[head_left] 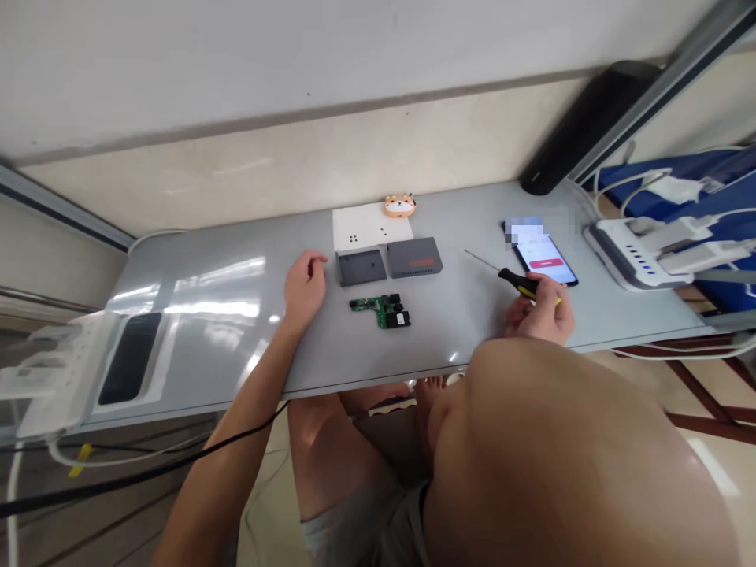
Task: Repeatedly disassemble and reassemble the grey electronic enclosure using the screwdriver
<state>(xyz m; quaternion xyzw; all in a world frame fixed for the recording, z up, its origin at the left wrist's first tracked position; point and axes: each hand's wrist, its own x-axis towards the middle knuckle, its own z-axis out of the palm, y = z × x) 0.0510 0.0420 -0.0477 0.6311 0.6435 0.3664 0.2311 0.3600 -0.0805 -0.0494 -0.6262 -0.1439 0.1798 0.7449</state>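
Observation:
My right hand is closed around the black and yellow handle of a screwdriver; its thin shaft points up and left, above the table. Resting on the table, my left hand is loosely curled with nothing visible in it. Just right of that hand lies an open dark grey metal tray-like case half. Beside it sits the other case part, a dark grey box cover with reddish marking. A green circuit board with black connectors lies in front of them. Several small screws sit on white paper.
An orange animal-faced object stands at the paper's back edge. A lit phone lies behind my right hand, near a power strip. A black cylinder leans at back right. A dark phone and another power strip are left.

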